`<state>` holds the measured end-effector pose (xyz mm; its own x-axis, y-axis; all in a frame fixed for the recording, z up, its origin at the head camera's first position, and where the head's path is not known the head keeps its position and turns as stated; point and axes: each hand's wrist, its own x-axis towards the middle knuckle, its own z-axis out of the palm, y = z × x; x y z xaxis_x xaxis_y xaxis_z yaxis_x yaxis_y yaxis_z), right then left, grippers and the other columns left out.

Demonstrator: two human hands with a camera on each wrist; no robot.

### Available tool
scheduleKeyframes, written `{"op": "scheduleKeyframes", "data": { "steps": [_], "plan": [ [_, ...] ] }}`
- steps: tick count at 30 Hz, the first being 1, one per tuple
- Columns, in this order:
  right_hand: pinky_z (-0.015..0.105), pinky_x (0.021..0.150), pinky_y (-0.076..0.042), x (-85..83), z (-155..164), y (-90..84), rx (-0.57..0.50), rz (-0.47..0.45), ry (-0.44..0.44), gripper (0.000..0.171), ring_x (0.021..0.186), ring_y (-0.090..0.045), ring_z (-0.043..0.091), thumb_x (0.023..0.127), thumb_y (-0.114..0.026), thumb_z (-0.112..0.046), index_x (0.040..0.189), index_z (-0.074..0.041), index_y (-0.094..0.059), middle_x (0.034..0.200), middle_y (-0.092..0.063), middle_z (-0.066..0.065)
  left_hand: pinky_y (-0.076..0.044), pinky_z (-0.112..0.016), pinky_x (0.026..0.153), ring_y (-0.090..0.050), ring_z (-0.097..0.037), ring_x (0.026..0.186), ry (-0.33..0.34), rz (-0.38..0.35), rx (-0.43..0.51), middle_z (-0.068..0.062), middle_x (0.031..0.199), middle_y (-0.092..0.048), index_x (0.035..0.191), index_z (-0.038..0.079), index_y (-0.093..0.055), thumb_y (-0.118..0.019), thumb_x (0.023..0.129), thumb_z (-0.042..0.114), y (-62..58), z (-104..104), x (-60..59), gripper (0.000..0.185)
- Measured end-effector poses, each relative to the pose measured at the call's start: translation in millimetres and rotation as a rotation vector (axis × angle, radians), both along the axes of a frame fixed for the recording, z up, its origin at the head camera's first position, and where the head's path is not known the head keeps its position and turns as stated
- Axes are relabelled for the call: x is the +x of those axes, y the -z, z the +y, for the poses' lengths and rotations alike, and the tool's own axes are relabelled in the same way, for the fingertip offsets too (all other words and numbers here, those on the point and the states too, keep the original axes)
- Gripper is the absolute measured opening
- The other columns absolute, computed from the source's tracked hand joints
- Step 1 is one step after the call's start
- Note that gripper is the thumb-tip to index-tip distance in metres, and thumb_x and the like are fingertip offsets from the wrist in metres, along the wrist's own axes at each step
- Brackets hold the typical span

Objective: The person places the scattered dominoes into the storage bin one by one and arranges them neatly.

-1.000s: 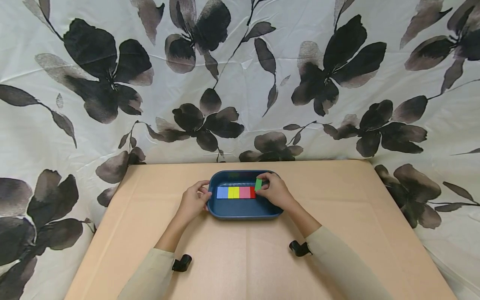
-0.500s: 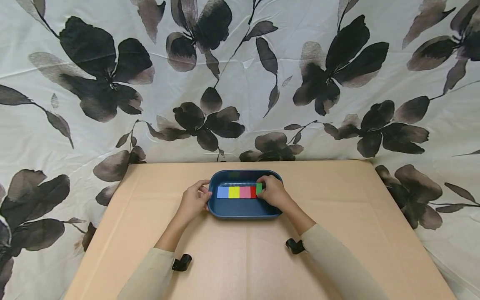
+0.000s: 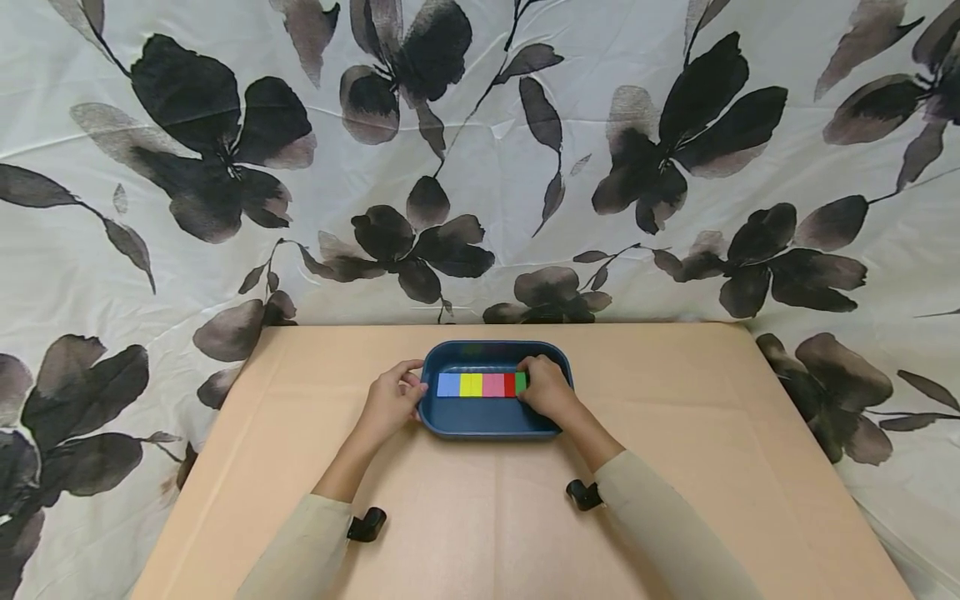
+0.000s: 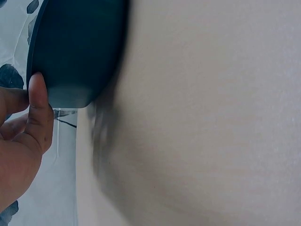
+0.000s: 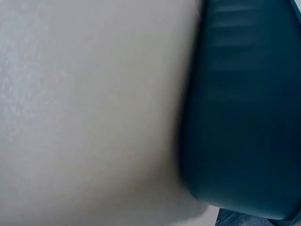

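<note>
the green block (image 3: 521,382) sits at the right end of a row of small flat blocks inside the blue tray (image 3: 480,421). the row runs long from left to right, and goes blue block (image 3: 447,385), yellow block (image 3: 470,385), pink block (image 3: 492,385), red block (image 3: 509,385), then green. the blocks look smooth, with square corners, and they touch side by side. the right hand (image 3: 547,390) lies over the right end of the tray, its curled fingers pinching the green block. the tray is a long box shape with round corners and smooth, shiny sides. the left hand (image 3: 390,401) grips the left end of the tray, with the thumb (image 4: 38,106) pressed on its outside wall. the tray rests near the far middle of a flat tan table (image 3: 675,400). behind the table hangs a white cloth (image 3: 487,150) with big dark flowers and soft wrinkles.
</note>
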<state>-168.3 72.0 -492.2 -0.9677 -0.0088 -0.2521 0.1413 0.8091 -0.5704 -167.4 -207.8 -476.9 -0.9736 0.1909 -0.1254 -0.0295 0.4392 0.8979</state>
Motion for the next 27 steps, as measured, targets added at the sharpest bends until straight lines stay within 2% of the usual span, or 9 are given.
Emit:
{"op": "scheduleKeyframes", "data": {
  "steps": [11, 27],
  "plan": [
    [0.043, 0.094, -0.059, 0.7, 0.7, -2.1, 0.028, 0.005, -0.016, 0.042, 0.111, -0.054, 0.031, 0.086, -0.08, -0.003, 0.126, 0.002, -0.069, 0.123, -0.059, 0.021, -0.064, -0.045, 0.054, -0.061, -0.015, 0.058, -0.004, 0.007, 0.009, -0.018, 0.1, -0.059, 0.14, -0.001, -0.058, -0.066, 0.097, -0.001, -0.8, 1.4, 0.2, 0.044],
    [0.045, 0.097, -0.058, 0.6, 1.4, -3.5, 0.013, -0.054, -0.012, 0.047, 0.115, -0.053, 0.031, 0.085, -0.082, -0.006, 0.129, 0.0, -0.066, 0.124, -0.06, 0.02, -0.064, -0.046, 0.055, -0.061, -0.016, 0.056, -0.008, 0.0, -0.006, -0.016, 0.099, -0.059, 0.14, -0.001, -0.058, -0.066, 0.098, 0.001, -0.9, 1.9, 2.0, 0.043]
  ]
}}
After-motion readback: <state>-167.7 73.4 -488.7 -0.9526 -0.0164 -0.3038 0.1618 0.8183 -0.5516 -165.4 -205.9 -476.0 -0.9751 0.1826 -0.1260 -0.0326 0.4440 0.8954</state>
